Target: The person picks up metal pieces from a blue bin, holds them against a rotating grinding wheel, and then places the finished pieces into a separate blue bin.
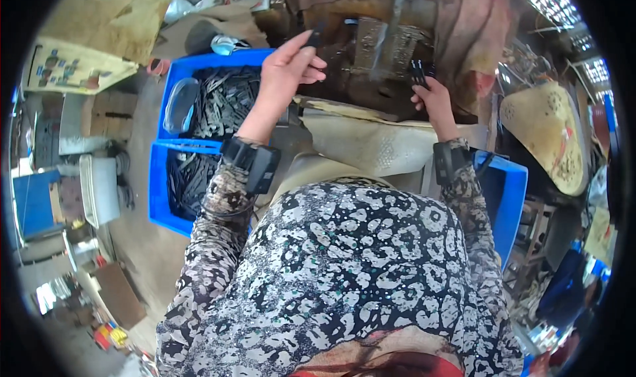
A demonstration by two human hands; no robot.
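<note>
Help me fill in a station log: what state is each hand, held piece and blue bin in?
Left hand: pinched
Dark piece: held at the left fingertips
Right hand: closed
Slim dark pieces: held, light tips pointing away
Upper left bin: open, heaped with dark strips
Lower left bin: open, dark strips inside
Right bin: open, partly hidden by the right sleeve

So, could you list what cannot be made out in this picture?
Head view: small black piece in the left hand; blur hides its shape.
Head view: thin black strips in the right hand; that hand covers their lower ends.
Head view: open blue plastic bin at right; the black-and-white patterned sleeve hides its left side.
</note>
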